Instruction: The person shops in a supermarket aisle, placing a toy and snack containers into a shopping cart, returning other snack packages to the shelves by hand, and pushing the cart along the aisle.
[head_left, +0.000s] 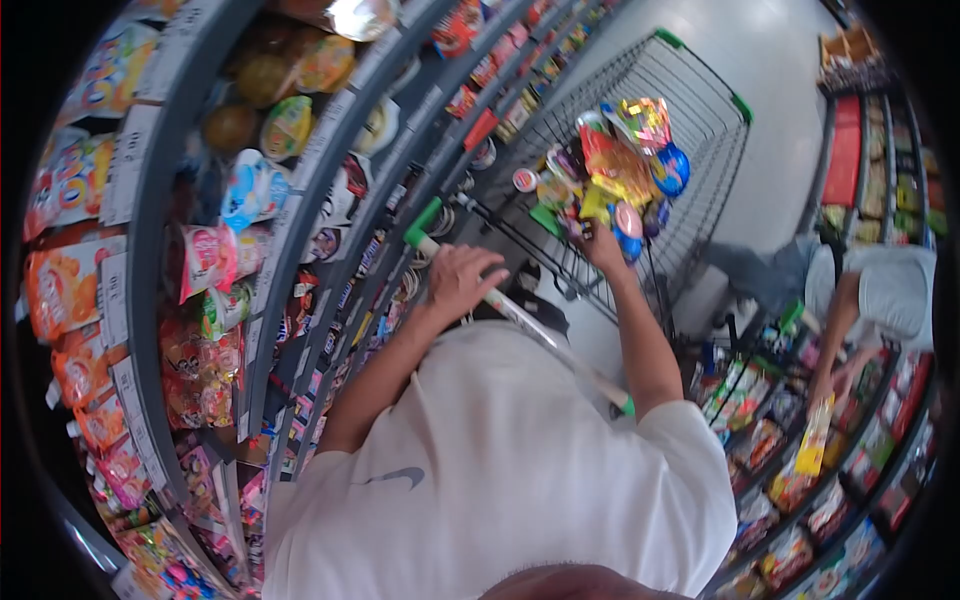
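Observation:
My left hand (pixel 466 281) rests on the white cart handle (pixel 530 325) near its green end, fingers stretched out across the bar. Over the near end of the shopping cart (pixel 700 90), my right hand (pixel 602 247) reaches to the pile of goods. Its fingers are closed at a small dark item whose kind I cannot make out. In the pile are a yellow and red shiny snack bag (pixel 615 165), a gold and pink foil packet (pixel 645 122), a round blue package (pixel 671 170) and a small white-lidded tub (pixel 525 180).
Shelves on the left hold orange snack bags (pixel 70 285), a pink packet (pixel 205 260) and jelly cups (pixel 287 128), with price labels along the edges. At right, another person's hand (pixel 845 385) holds a yellow packet (pixel 815 437) beside more shelves. Grey floor (pixel 785 120) lies beyond the cart.

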